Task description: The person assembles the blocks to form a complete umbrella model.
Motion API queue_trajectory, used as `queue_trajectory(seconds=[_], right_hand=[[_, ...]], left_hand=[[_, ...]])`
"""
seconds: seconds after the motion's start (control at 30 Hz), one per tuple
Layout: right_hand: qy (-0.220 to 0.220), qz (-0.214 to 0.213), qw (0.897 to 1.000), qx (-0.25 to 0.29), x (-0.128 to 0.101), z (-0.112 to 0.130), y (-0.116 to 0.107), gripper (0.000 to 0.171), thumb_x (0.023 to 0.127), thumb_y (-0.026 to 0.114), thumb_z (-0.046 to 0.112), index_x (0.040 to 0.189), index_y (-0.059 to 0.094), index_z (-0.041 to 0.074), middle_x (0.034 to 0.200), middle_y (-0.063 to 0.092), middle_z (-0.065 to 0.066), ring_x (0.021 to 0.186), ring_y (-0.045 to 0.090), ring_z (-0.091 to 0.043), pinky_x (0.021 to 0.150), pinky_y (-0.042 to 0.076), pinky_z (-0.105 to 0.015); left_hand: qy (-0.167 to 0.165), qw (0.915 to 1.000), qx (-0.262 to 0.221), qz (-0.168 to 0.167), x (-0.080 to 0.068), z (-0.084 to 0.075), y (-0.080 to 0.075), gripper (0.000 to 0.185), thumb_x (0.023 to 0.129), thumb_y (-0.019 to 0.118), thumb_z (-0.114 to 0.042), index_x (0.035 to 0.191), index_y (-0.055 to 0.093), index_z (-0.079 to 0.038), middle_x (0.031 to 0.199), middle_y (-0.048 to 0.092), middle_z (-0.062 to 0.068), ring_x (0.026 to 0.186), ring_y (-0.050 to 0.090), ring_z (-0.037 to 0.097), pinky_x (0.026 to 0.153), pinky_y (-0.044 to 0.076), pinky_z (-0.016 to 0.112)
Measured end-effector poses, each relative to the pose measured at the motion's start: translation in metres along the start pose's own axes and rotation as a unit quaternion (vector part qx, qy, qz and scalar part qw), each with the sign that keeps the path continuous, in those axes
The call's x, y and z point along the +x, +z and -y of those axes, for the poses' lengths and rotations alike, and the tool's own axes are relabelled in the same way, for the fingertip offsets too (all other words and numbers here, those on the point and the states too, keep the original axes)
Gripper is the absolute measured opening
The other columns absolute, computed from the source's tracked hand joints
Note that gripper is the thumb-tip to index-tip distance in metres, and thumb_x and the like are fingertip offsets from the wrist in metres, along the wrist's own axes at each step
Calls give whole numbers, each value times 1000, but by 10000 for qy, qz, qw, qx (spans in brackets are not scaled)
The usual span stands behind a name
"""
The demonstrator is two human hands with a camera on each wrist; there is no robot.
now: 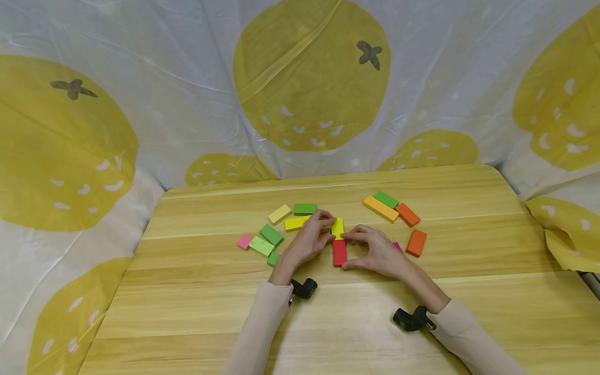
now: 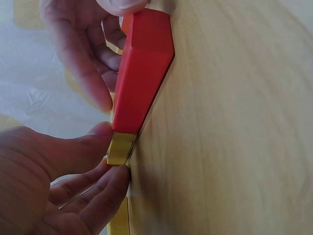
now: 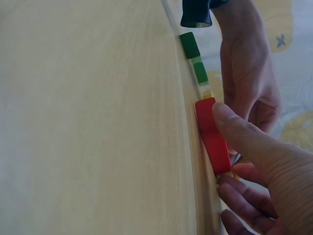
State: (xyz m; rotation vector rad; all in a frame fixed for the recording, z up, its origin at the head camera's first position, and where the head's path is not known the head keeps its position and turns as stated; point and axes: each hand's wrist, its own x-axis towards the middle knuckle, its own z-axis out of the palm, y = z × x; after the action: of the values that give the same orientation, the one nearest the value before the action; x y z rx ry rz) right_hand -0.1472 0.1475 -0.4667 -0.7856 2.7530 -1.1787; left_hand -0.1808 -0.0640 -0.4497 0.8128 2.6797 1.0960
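A red block [image 1: 339,253] lies end to end with a yellow block [image 1: 338,227] on the wooden table, forming a line that runs away from the person. My left hand [image 1: 311,242] pinches the yellow block from its left side. In the left wrist view, the thumb and fingertips sit around that yellow block [image 2: 121,148], close to the red block [image 2: 146,58]. On the other side, my right hand [image 1: 375,254] holds the red block, its thumb at the near end and its fingers by the joint. In the right wrist view, the thumb touches the red block [image 3: 213,137].
Left of the hands lie green blocks [image 1: 272,235], a pink block [image 1: 244,241], a pale yellow block [image 1: 279,214] and another yellow block [image 1: 297,223]. To the right are orange blocks [image 1: 416,243] and a green block [image 1: 386,199]. A magenta block [image 1: 398,247] is partly hidden behind the right hand.
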Motion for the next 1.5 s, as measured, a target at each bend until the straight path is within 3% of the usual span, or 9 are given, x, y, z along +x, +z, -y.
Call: queue_trajectory(seconds=[0.3, 0.47, 0.63, 0.8, 0.9, 1.03, 1.13, 1.37, 1.5], right_hand=[[31, 221, 9997, 60, -1, -1, -5, 68, 70, 82, 49, 128, 63, 18, 112, 63, 3, 101, 59, -12, 88, 51, -35], [237, 349, 9989, 221, -7, -10, -23, 67, 76, 77, 50, 133, 59, 19, 124, 61, 4, 111, 60, -14, 96, 51, -40], [302, 76, 9992, 268, -17, -22, -50, 62, 83, 74, 43, 135, 57, 13, 128, 59, -6, 116, 57, -28, 95, 49, -52], [469, -426, 9978, -216, -27, -35, -72, 55, 87, 71, 33, 134, 56, 9, 131, 54, -11, 112, 56, -32, 84, 51, -50], [555, -724, 9946, -495, -30, -48, -82, 50, 90, 69, 27, 133, 56, 5, 134, 52, -15, 114, 54, -36, 84, 50, -52], [1035, -694, 9913, -412, -34, -64, -93, 54, 93, 65, 31, 137, 51, 3, 141, 46, -20, 127, 45, -45, 99, 40, -63], [1353, -499, 9891, -280, -37, -74, -97, 60, 94, 62, 36, 142, 46, 4, 146, 42, -21, 129, 43, -46, 102, 37, -64], [1341, -520, 9893, -257, -36, -80, -96, 55, 94, 63, 25, 142, 47, 2, 146, 44, -24, 134, 40, -45, 105, 37, -60], [1283, -695, 9880, -511, -34, -72, -92, 51, 91, 67, 14, 135, 52, -4, 138, 50, -28, 126, 48, -48, 99, 44, -57]], left_hand=[[-106, 9998, 144, 115, -5, -1, 0, 43, 97, 57, -13, 136, 52, 3, 141, 44, 15, 124, 52, 28, 106, 45, 37], [-124, 9974, 30, 709, -16, -1, 0, 56, 100, 52, -28, 148, 37, -3, 162, 17, 12, 148, 23, 27, 120, 26, 43], [200, 9926, -91, 1198, -27, 1, 1, 77, 93, 61, -41, 153, 25, -8, 165, 1, 2, 153, 1, 24, 122, 17, 45], [312, 9905, -28, 1338, -34, 2, -1, 81, 91, 64, -40, 154, 23, -10, 165, 1, -1, 153, 0, 23, 122, 18, 45], [345, 9903, 14, 1348, -35, 2, -1, 79, 92, 63, -38, 154, 23, -9, 165, 3, 0, 153, 1, 22, 122, 19, 45], [345, 9903, 50, 1348, -35, 3, -1, 79, 93, 62, -38, 154, 21, -8, 165, 4, 1, 153, 2, 21, 122, 19, 43], [314, 9901, 79, 1368, -35, 4, 0, 80, 93, 62, -38, 154, 20, -9, 165, 3, 0, 152, 2, 19, 122, 19, 42], [235, 9904, 61, 1364, -34, 2, 0, 80, 93, 62, -38, 154, 20, -9, 165, 3, -1, 152, 3, 16, 123, 18, 40], [222, 9903, 75, 1372, -34, 1, 0, 80, 93, 62, -38, 154, 19, -8, 165, 3, 0, 152, 2, 17, 123, 18, 41]])
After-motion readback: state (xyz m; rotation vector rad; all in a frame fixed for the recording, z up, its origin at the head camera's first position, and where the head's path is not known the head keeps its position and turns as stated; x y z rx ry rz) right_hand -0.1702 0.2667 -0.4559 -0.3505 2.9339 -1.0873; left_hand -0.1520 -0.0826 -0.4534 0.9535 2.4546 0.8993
